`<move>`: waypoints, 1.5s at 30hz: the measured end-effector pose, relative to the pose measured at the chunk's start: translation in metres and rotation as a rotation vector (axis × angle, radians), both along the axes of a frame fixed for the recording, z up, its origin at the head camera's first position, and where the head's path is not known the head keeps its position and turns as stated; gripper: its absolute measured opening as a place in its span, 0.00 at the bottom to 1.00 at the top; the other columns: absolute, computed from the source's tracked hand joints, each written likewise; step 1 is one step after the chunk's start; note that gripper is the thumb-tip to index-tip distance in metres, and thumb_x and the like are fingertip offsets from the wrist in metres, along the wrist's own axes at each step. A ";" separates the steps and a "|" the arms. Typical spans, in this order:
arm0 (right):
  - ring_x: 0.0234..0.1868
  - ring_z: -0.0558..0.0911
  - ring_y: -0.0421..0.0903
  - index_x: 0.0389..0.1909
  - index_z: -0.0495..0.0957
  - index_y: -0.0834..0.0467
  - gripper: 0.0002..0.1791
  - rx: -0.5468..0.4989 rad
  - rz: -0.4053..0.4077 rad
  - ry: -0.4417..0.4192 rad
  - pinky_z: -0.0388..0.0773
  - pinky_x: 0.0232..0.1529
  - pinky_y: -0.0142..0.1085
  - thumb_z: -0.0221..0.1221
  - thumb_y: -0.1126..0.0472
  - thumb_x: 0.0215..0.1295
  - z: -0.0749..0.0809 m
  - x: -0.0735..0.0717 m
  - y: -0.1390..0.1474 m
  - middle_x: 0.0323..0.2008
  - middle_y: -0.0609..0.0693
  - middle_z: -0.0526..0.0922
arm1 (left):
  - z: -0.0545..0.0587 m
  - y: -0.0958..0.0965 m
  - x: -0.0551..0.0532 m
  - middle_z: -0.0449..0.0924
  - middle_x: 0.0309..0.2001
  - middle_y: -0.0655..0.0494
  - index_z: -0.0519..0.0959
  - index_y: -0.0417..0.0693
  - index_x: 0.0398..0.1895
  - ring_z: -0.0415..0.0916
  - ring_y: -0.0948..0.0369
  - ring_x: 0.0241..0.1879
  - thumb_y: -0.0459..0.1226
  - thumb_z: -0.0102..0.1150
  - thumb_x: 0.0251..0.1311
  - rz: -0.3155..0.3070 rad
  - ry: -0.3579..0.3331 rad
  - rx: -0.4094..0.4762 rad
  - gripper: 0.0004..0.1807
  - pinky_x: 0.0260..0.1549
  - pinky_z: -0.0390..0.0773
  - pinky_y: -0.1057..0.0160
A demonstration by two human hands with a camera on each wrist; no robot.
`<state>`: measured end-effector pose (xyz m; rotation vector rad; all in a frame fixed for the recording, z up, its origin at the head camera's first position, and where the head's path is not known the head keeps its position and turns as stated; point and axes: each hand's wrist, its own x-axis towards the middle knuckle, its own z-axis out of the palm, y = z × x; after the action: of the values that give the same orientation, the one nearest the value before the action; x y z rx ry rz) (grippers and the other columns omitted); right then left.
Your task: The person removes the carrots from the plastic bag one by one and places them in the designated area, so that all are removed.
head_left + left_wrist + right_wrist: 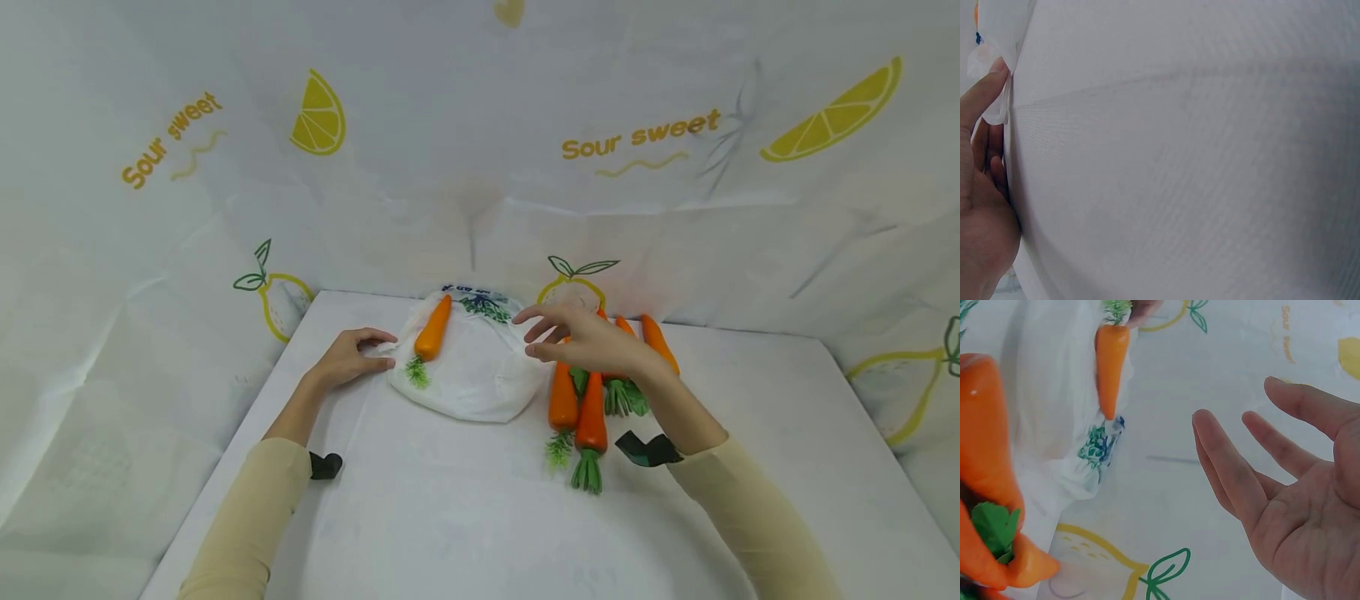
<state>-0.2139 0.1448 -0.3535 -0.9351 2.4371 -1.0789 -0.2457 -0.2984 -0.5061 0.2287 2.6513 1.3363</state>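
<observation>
A white plastic bag (472, 379) with a blue and green print lies flat at the back middle of the table. My left hand (348, 358) pinches its left edge between thumb and fingers; in the left wrist view, bag film (999, 106) shows between them. On the bag's left part rests a single carrot (433, 332) with feathery green leaves toward me. My right hand (592, 340) hovers over the bag's right side and holds nothing, its fingers spread in the right wrist view. Under and beside it lies a pile of carrots (592, 412), partly hidden by that hand.
The white tabletop (450, 517) stretches toward me and to the right. Behind it hangs a white cloth (450, 125) printed with lemons and lettering, which also comes round both sides. A dark strap (648, 450) sits at my right wrist, another (325, 467) at the left.
</observation>
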 end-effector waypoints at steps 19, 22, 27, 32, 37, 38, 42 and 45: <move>0.49 0.92 0.52 0.79 0.68 0.55 0.32 -0.027 0.043 -0.170 0.91 0.58 0.46 0.64 0.58 0.79 0.004 -0.052 -0.073 0.60 0.63 0.86 | 0.003 -0.006 0.003 0.80 0.69 0.44 0.85 0.50 0.65 0.74 0.45 0.70 0.45 0.78 0.65 0.011 -0.008 -0.021 0.26 0.78 0.69 0.42; 0.49 0.92 0.54 0.80 0.68 0.55 0.33 -0.021 0.035 -0.203 0.90 0.59 0.50 0.64 0.58 0.78 -0.008 -0.060 -0.085 0.60 0.65 0.86 | 0.002 -0.006 0.003 0.81 0.69 0.44 0.85 0.50 0.65 0.74 0.46 0.69 0.44 0.78 0.65 0.012 -0.004 -0.019 0.26 0.77 0.70 0.42; 0.56 0.90 0.64 0.80 0.67 0.55 0.33 -0.011 0.020 -0.272 0.87 0.63 0.54 0.64 0.57 0.78 -0.028 -0.069 -0.103 0.62 0.68 0.85 | 0.002 -0.005 0.003 0.81 0.69 0.44 0.85 0.50 0.65 0.74 0.46 0.68 0.44 0.78 0.65 0.010 -0.006 -0.018 0.26 0.77 0.70 0.42; 0.62 0.86 0.70 0.83 0.62 0.57 0.37 0.025 -0.002 -0.335 0.86 0.65 0.55 0.63 0.58 0.78 -0.046 -0.073 -0.121 0.67 0.70 0.80 | 0.002 -0.004 0.004 0.81 0.69 0.44 0.85 0.49 0.65 0.74 0.45 0.69 0.44 0.78 0.65 0.007 -0.006 -0.009 0.26 0.78 0.69 0.42; 0.59 0.87 0.65 0.84 0.60 0.55 0.39 0.068 -0.015 -0.370 0.89 0.62 0.47 0.63 0.57 0.78 -0.067 -0.076 -0.137 0.72 0.68 0.76 | 0.002 -0.003 0.002 0.81 0.69 0.44 0.85 0.48 0.65 0.74 0.45 0.70 0.43 0.78 0.65 0.007 -0.005 0.001 0.26 0.77 0.69 0.42; 0.58 0.87 0.64 0.84 0.61 0.54 0.39 0.071 -0.020 -0.377 0.89 0.61 0.45 0.64 0.57 0.78 -0.070 -0.077 -0.140 0.72 0.67 0.76 | 0.002 -0.003 0.002 0.81 0.69 0.44 0.85 0.48 0.65 0.74 0.45 0.70 0.43 0.78 0.65 0.008 -0.005 0.003 0.26 0.77 0.69 0.42; 0.51 0.86 0.57 0.84 0.62 0.51 0.39 0.082 -0.040 -0.380 0.89 0.58 0.43 0.64 0.56 0.77 -0.079 -0.076 -0.149 0.73 0.64 0.74 | 0.002 -0.001 0.002 0.80 0.70 0.44 0.85 0.48 0.65 0.74 0.44 0.70 0.43 0.78 0.65 0.001 -0.005 0.003 0.27 0.77 0.70 0.41; 0.45 0.82 0.52 0.85 0.61 0.50 0.40 0.110 -0.033 -0.357 0.89 0.53 0.41 0.65 0.54 0.77 -0.084 -0.076 -0.155 0.72 0.63 0.73 | 0.003 0.001 0.001 0.80 0.70 0.44 0.85 0.49 0.65 0.74 0.44 0.70 0.44 0.78 0.65 -0.005 -0.006 -0.003 0.26 0.77 0.70 0.41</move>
<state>-0.2894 -0.0098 -0.4377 -0.6090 2.1972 -1.0121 -0.2446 -0.2976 -0.5034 0.2307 2.6464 1.3291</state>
